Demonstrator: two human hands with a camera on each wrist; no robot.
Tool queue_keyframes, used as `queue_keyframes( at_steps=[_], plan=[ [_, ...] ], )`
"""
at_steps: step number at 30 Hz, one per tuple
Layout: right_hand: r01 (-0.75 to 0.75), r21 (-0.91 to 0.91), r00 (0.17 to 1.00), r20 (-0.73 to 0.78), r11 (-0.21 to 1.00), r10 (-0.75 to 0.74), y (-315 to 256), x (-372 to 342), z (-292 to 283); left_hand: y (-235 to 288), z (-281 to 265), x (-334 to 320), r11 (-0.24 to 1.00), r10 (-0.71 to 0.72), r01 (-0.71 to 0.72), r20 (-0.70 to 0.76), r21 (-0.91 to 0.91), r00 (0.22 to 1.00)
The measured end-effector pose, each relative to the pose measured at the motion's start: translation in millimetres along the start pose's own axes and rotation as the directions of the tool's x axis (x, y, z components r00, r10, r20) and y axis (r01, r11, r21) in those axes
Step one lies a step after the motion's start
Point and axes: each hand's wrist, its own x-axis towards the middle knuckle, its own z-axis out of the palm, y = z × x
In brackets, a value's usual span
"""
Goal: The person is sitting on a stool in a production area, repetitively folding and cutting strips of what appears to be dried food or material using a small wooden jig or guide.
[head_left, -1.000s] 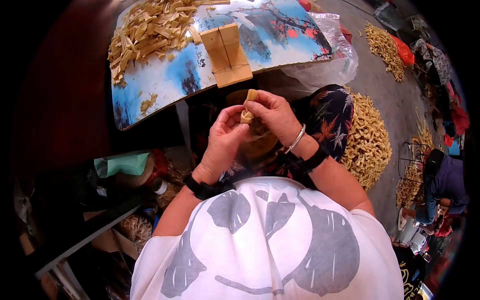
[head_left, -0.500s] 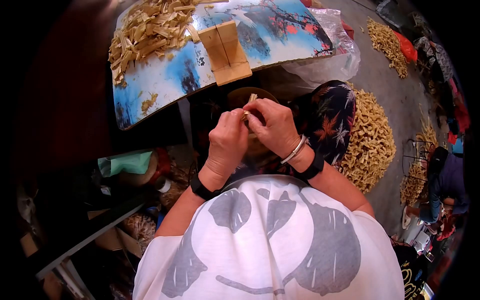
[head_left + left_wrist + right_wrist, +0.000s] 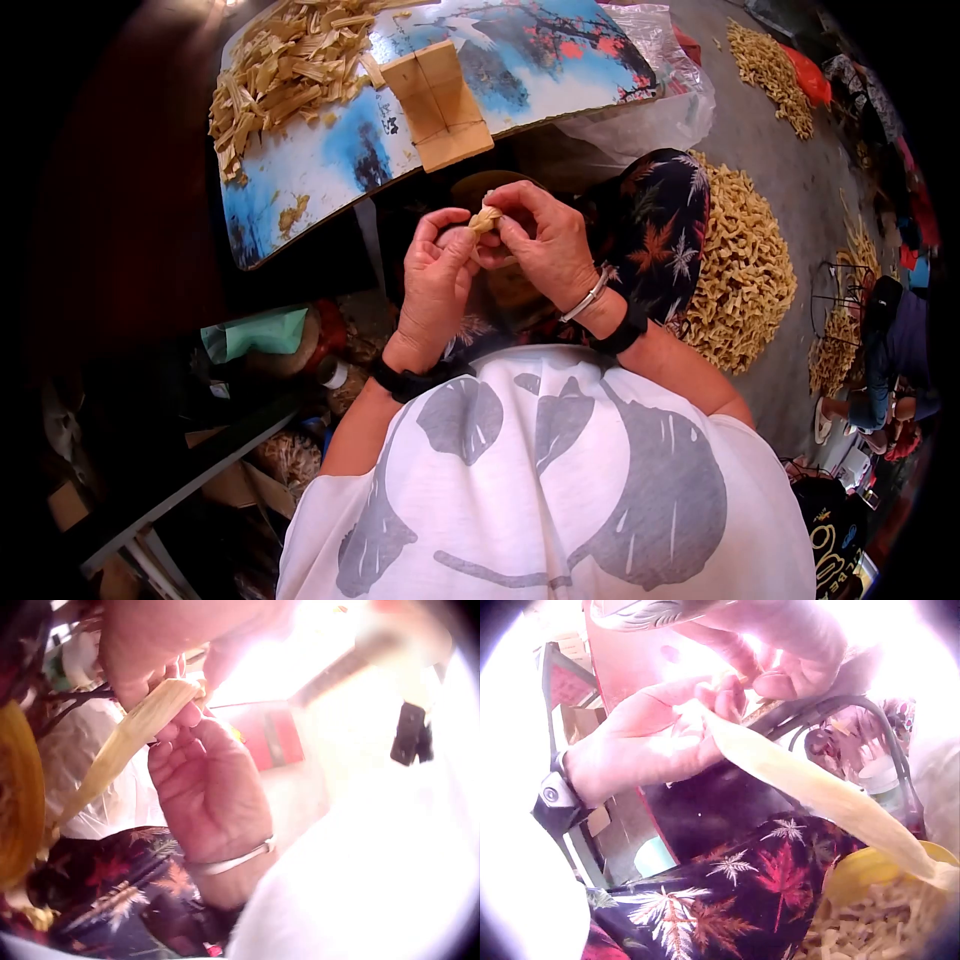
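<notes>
The two hands are working almost fingertip to fingertip in front of the shirt (image 3: 550,440). The left hand (image 3: 433,280) is pinching one side of a yellowish strip (image 3: 485,220), thumb against fingers, though its exact grip is partly hiding. The right hand (image 3: 552,243) is pinching the other side between thumb and fingers, and a silvery bracelet (image 3: 587,296) is circling that wrist. So the strip is sitting between both hands, looking folded and bunched up there. In the right wrist view its long flat tail is hanging out from the fingers, narrowing toward a yellow-rimmed container (image 3: 855,864) that's holding loads of short pieces. Can't tell if the tail is touching the rim.

Going left to right from the head view: something mint-green (image 3: 256,334) is lying low down in the clutter, and a messy pile of flat strips (image 3: 290,75) is covering the left end of the worktop (image 3: 330,150), which is showing a blue-and-white picture with red blossoms. A wooden stand (image 3: 437,105) is perching at the near edge. Dark leaf-print trousers (image 3: 655,225) are showing past the right hand, with a clear plastic bag (image 3: 650,125) hanging beyond. A big heap of knotty pieces (image 3: 740,270) is lying on the floor, a smaller heap (image 3: 768,75) is lying farther off by a red bag (image 3: 810,77), and another person (image 3: 900,345) is sitting far right.
</notes>
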Motion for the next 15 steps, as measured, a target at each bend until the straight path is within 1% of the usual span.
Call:
queue_keyframes(
  at_steps=[1,4,7,10,11,13,15],
  plan=[
    [0.019,-0.001,1.0,-0.004,1.0,-0.019,1.7,0.0,-0.3,1.0,-6.8,0.2,0.995,-0.076,0.079,0.041,-0.064,0.996],
    [-0.059,0.192,0.998,0.022,0.98,0.056,1.6,-4.0,1.5,0.1,-10.6,-2.7,0.995,-0.082,0.081,0.027,0.059,0.996],
    [-0.25,0.442,0.967,0.071,0.861,0.244,4.7,-2.9,-0.9,3.6,-7.9,-6.1,0.984,-0.074,0.077,-0.02,0.159,0.997],
    [-0.319,0.31,0.94,0.223,0.896,0.258,13.5,-3.7,-4.4,1.8,-8.6,-8.4,0.97,-0.088,0.09,-0.02,0.227,0.996],
    [-0.222,0.238,0.967,0.181,0.945,0.182,28.3,-4.6,-1.0,0.3,-9.1,-8.9,0.967,-0.088,0.092,-0.029,0.239,0.996],
    [-0.257,0.237,0.96,0.178,0.937,0.218,22.9,-4.5,-0.7,-3.3,-10.3,-9.1,0.96,-0.083,0.093,-0.047,0.262,0.995],
    [-0.285,0.232,0.952,0.179,0.93,0.247,19.0,-4.2,-0.5,-4.4,-9.3,-10.0,0.941,-0.044,0.055,-0.04,0.333,0.998]
  ],
)
